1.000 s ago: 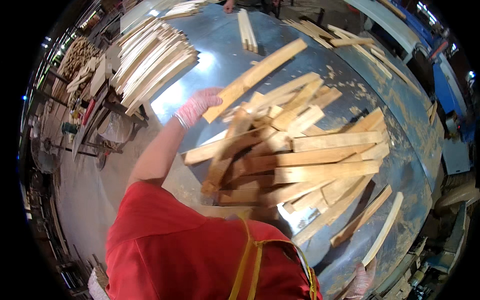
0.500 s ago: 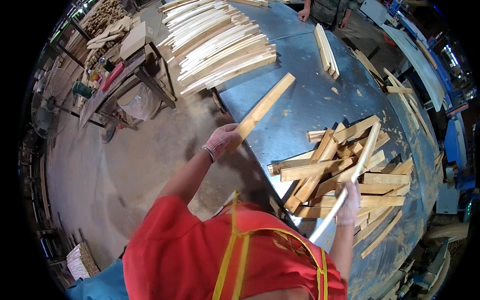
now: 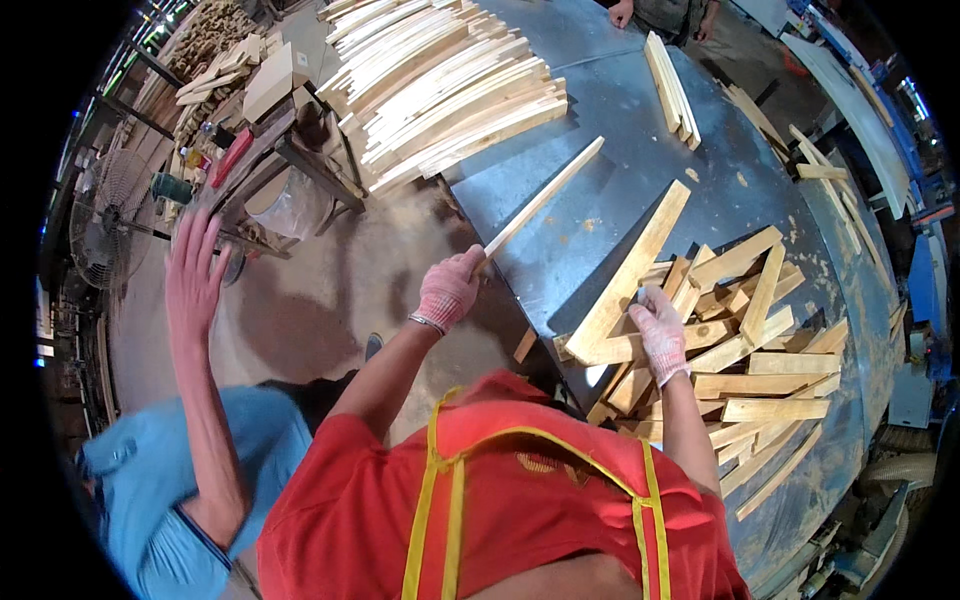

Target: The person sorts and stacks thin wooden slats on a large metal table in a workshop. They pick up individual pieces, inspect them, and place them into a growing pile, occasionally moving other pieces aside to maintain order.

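Note:
My left hand (image 3: 450, 288), in a pale pinkish knit glove, is closed round the near end of a narrow wooden strip (image 3: 545, 195), which slants up over the table edge. In my gloved right hand (image 3: 661, 332) is a wider wooden board (image 3: 632, 275), gripped by its right edge and tilted above a heap. That heap of short wooden pieces (image 3: 765, 383) lies jumbled on the metal table (image 3: 520, 240), under and right of my right hand. Part of it is hidden by the held board and my forearm.
Long pale strips (image 3: 450, 95) lie in rows at the far left of the table; a small bundle (image 3: 672, 90) lies farther right. At my left a person in blue holds up a bare hand (image 3: 195, 255). Another person's hand (image 3: 621, 13) is at the far edge. A fan (image 3: 110, 215) stands left.
My right hand has moved left and up, its board now swung over the heap's left side. The strip in my left hand has turned edge-on. A person in blue has come in at left, arm raised.

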`<action>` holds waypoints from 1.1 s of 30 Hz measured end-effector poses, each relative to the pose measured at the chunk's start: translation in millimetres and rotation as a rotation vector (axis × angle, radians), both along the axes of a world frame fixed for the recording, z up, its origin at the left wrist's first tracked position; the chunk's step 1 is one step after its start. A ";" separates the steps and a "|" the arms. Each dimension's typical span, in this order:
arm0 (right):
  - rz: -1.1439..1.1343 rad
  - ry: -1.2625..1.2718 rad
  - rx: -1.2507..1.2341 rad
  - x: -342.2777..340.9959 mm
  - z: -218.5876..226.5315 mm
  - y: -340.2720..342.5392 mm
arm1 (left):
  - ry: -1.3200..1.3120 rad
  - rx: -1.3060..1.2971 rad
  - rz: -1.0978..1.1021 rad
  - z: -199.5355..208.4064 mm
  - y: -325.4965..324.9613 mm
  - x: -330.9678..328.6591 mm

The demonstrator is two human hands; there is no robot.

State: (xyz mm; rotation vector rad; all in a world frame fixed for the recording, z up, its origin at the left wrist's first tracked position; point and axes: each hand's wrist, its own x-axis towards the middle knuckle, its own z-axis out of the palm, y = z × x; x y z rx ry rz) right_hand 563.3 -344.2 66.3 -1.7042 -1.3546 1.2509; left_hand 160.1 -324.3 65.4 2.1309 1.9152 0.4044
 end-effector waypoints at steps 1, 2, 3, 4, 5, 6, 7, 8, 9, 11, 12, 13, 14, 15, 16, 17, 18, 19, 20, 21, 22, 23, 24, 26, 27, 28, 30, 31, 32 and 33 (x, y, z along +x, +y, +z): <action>0.014 -0.074 0.003 -4.0 4.3 8.0 | 0.041 -0.001 -0.003 -4.8 2.1 -2.5; 0.022 -0.154 0.000 -8.9 7.3 11.1 | 0.077 -0.008 -0.014 -10.2 5.0 -3.7; 0.028 -0.237 -0.001 -13.9 13.8 15.6 | 0.109 -0.012 -0.028 -13.2 6.3 -3.9; 0.061 -0.242 -0.081 -16.6 21.9 19.0 | 0.149 -0.105 -0.050 -17.3 3.5 -1.9; 0.029 -0.288 -0.059 -20.1 22.2 17.5 | 0.187 -0.183 -0.064 -13.4 8.6 1.8; 0.011 -0.329 -0.019 -26.7 25.4 19.4 | 0.228 -0.247 -0.060 -5.1 17.8 -1.6; -0.009 -0.369 0.022 -34.8 28.5 22.0 | 0.228 -0.168 -0.100 -28.2 26.7 -12.3; -0.027 -0.487 0.054 -42.9 35.8 25.0 | 0.187 -0.177 -0.120 -24.8 38.4 -10.8; -0.021 -0.535 -0.037 -47.7 40.7 33.2 | 0.149 -0.186 -0.142 -16.8 50.4 -4.4; -0.052 -0.741 0.073 -54.2 22.3 48.2 | 0.123 -0.226 -0.195 7.0 81.3 19.3; 0.000 -0.820 0.086 -74.7 26.2 58.3 | 0.126 -0.234 -0.196 -0.7 94.8 20.7; 0.047 -0.906 0.090 -99.0 37.1 65.7 | 0.121 -0.247 -0.207 -13.4 108.5 23.6; 0.091 -0.997 0.086 -114.9 43.0 71.2 | 0.131 -0.280 -0.213 -21.7 121.4 28.7; 0.120 -1.067 0.037 -120.0 39.7 74.0 | 0.126 -0.323 -0.199 -24.4 129.7 37.4; 0.094 -1.107 -0.007 -116.6 22.5 71.4 | 0.110 -0.358 -0.222 -27.2 134.5 36.5; 0.075 -1.143 -0.048 -110.8 9.0 69.2 | 0.095 -0.395 -0.239 -26.1 138.1 35.6; 0.070 -1.144 -0.137 -113.8 11.3 64.2 | 0.080 -0.405 -0.231 -30.0 138.1 29.6; 0.036 -1.184 -0.126 -111.7 0.1 58.7 | 0.065 -0.416 -0.223 -33.9 137.6 24.5; -0.007 -1.169 -0.118 -108.6 -4.7 55.8 | 0.051 -0.412 -0.231 -35.6 141.9 23.3; -0.045 -1.159 -0.116 -107.7 -6.2 49.3 | 0.035 -0.415 -0.232 -38.4 141.7 21.9; -0.039 -1.177 -0.110 -110.7 -10.1 46.6 | 0.019 -0.420 -0.231 -41.3 141.2 17.5; -0.045 -1.205 -0.108 -110.3 -6.6 47.3 | -0.006 -0.421 -0.243 -41.1 143.2 19.6; -0.030 -1.219 -0.122 -112.8 -5.6 50.3 | -0.038 -0.458 -0.223 -29.9 145.7 17.1; -0.034 -1.232 -0.135 -113.7 -5.4 50.3 | -0.045 -0.483 -0.219 -28.9 146.0 19.8; -0.038 -1.259 -0.127 -114.0 -7.8 51.2 | -0.047 -0.488 -0.213 -28.0 151.0 20.5; -0.050 -1.254 -0.130 -111.1 -8.5 54.7 | -0.057 -0.447 -0.233 -26.9 159.3 22.3; -0.021 -1.234 -0.144 -119.3 -5.0 57.7 | -0.076 -0.403 -0.235 -38.7 154.7 13.8; -0.012 -1.228 -0.156 -118.7 -7.4 56.5 | -0.086 -0.387 -0.236 -45.5 148.5 9.4; -0.017 -1.226 -0.156 -117.6 -9.9 55.6 | -0.108 -0.388 -0.233 -44.2 147.5 6.2; -0.022 -1.224 -0.155 -116.8 -11.7 53.2 | -0.110 -0.420 -0.229 -42.6 144.2 4.7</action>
